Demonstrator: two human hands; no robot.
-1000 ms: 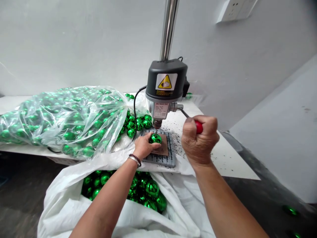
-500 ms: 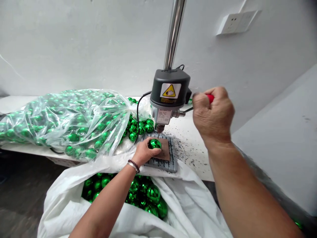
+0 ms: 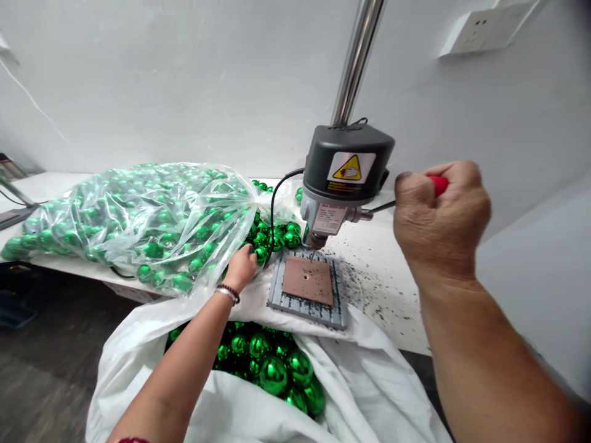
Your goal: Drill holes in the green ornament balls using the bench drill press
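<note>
My right hand is closed around the red knob of the feed lever on a small drill press. My left hand, with bracelets at its wrist, reaches to the shiny green balls by the gathered neck of a clear plastic bag. Its fingertips are hidden, so whether a ball is in them cannot be seen. Under the drill bit lies a brown board with a small hole, on the grey slotted base. No ball sits on the board.
Many green balls fill the clear bag on the white table. In front, a white cloth sack gapes open with more green balls inside. Dark shavings lie around the base. A black cable loops left of the drill; a wall socket is behind.
My left hand has left the drill base, where it held a green ball under the bit, and moved left to the loose balls. My right hand stays on the knob. The view has shifted left.
</note>
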